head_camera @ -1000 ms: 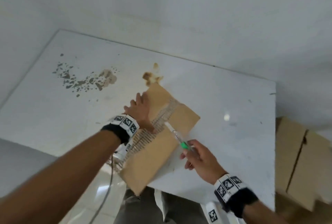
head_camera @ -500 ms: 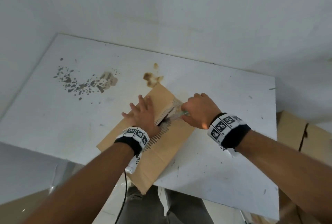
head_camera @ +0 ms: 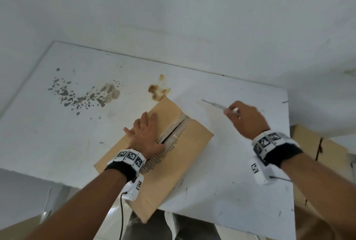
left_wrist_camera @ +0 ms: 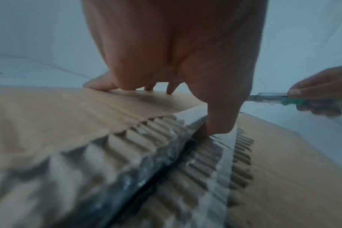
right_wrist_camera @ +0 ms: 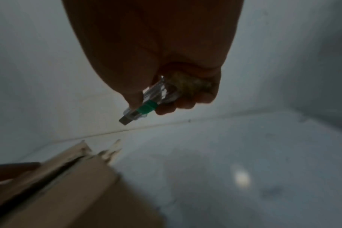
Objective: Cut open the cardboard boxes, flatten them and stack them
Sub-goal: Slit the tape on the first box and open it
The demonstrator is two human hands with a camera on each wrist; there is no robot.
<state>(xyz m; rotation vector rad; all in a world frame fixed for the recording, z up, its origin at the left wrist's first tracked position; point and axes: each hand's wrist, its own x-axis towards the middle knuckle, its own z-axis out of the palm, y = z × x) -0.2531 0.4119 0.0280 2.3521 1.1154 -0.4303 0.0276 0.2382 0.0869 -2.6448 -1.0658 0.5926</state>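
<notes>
A brown cardboard box (head_camera: pixel 179 164) lies on the white table (head_camera: pixel 240 182), its near end hanging over the front edge. Its taped centre seam (head_camera: pixel 174 132) is slit and gapes dark. My left hand (head_camera: pixel 143 134) presses flat on the left flap (left_wrist_camera: pixel 68 114), fingers spread, thumb (left_wrist_camera: pixel 221 120) at the seam. My right hand (head_camera: pixel 246 118) is off to the right of the box, above the table, gripping a clear utility knife (head_camera: pixel 217 106) with a green slider (right_wrist_camera: pixel 147 107); its blade (right_wrist_camera: pixel 124 121) points away to the left.
Brown and grey stains (head_camera: pixel 84 95) mark the far left of the table. More cardboard boxes (head_camera: pixel 316 155) stand off the table's right side. A white wall (head_camera: pixel 192 18) rises behind the table. My legs (head_camera: pixel 154 228) show below the front edge.
My right hand has pulled the knife out of the box's seam and swung it right, away from the box. The seam now gapes along its far part. My left hand stays pressed on the flap.
</notes>
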